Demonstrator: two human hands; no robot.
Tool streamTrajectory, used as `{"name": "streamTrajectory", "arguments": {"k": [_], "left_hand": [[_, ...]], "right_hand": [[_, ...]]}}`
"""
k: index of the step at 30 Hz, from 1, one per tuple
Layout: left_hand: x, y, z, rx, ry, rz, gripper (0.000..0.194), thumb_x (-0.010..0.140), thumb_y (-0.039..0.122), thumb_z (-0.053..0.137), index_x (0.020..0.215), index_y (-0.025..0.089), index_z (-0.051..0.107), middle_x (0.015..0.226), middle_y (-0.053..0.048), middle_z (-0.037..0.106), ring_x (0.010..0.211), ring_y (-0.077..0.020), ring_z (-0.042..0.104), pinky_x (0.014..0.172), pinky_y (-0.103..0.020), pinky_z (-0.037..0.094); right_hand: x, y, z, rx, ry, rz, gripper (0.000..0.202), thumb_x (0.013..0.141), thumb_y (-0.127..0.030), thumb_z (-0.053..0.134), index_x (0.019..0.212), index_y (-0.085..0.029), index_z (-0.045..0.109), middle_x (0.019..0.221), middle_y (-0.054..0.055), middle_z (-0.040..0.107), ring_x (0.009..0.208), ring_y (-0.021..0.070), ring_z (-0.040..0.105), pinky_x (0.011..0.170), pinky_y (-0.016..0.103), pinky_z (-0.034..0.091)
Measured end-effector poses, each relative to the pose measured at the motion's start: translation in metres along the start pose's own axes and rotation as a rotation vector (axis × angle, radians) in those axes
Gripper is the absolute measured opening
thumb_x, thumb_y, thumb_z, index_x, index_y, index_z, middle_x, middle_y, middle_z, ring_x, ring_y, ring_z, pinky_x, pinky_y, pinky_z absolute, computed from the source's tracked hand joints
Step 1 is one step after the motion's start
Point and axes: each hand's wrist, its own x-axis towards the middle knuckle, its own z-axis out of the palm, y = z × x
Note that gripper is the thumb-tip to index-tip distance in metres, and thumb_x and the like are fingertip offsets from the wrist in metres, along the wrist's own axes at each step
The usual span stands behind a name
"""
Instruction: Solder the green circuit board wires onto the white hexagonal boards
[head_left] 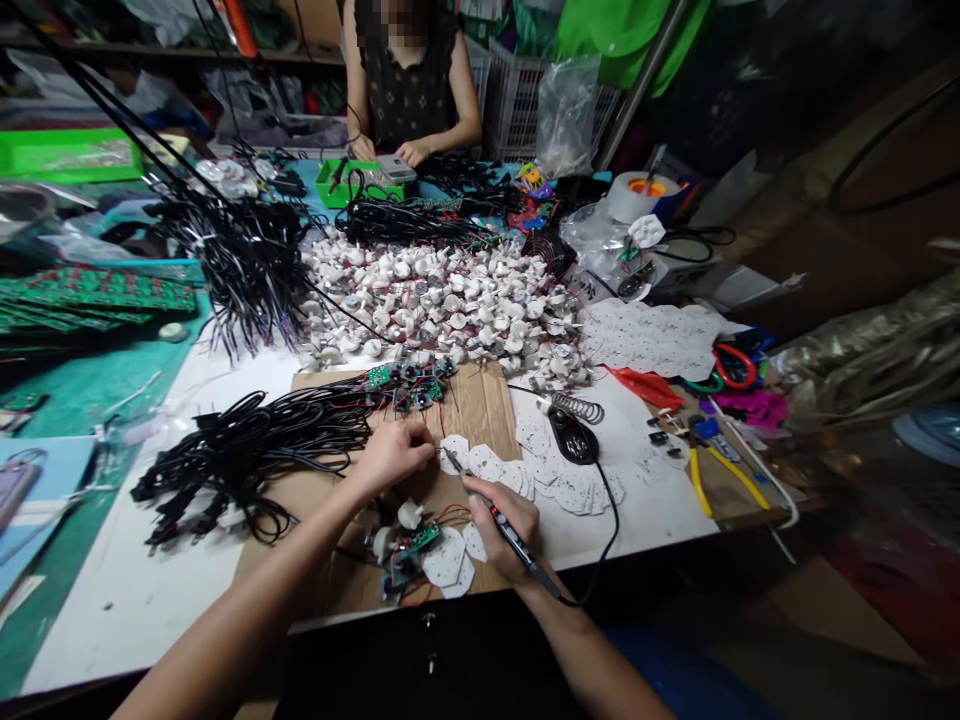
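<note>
My right hand (507, 522) is closed around a black soldering iron (511, 540) with a small red light. Its tip points up and left at a white plate (454, 450) on the cardboard. My left hand (396, 456) is in a pinch just left of that plate, near thin red wires; what its fingers hold is too small to tell. Above my left hand lie green circuit boards (379, 377) joined to a bundle of black cables (285, 435). Between my forearms sits a cluster of white knobs and a green circuit board (425, 536), beside more white plates (445, 562).
A heap of white parts (450, 305) covers the table's middle. To the right are a spring iron stand (574, 437), loose white plates (651, 335) and yellow-handled pliers (731, 475). A co-worker (409, 90) sits opposite, behind a green tray (330, 182). Circuit panels (97, 298) lie left.
</note>
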Motion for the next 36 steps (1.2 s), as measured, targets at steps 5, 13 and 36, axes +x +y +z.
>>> {"name": "streamTrajectory", "arguments": {"k": [5, 13, 36], "left_hand": [[0.000, 0.001, -0.001, 0.000, 0.000, -0.003, 0.017, 0.080, 0.024, 0.060, 0.074, 0.019, 0.075, 0.067, -0.001, 0.072, 0.067, -0.0170, 0.064, 0.067, -0.027, 0.042], [-0.001, 0.004, -0.002, 0.014, -0.015, -0.016, 0.017, 0.080, 0.024, 0.060, 0.078, 0.018, 0.076, 0.067, -0.001, 0.072, 0.069, -0.0175, 0.065, 0.067, -0.026, 0.042], [0.000, 0.001, 0.007, 0.125, 0.055, -0.055, 0.018, 0.084, 0.029, 0.062, 0.078, 0.019, 0.076, 0.073, -0.004, 0.073, 0.072, -0.0190, 0.065, 0.067, -0.027, 0.040]], "right_hand": [[0.000, 0.001, 0.002, -0.002, 0.003, -0.005, 0.027, 0.099, -0.017, 0.057, 0.120, -0.020, 0.074, 0.096, 0.006, 0.082, 0.081, 0.0180, 0.080, 0.079, 0.029, 0.066], [0.000, 0.003, 0.002, -0.003, -0.031, -0.028, 0.029, 0.099, -0.015, 0.055, 0.121, -0.019, 0.073, 0.097, 0.007, 0.082, 0.082, 0.0186, 0.079, 0.081, 0.031, 0.065], [-0.007, 0.003, 0.003, 0.079, 0.047, 0.106, 0.027, 0.101, -0.023, 0.056, 0.120, -0.022, 0.075, 0.089, 0.005, 0.081, 0.072, 0.0178, 0.079, 0.065, 0.026, 0.066]]}}
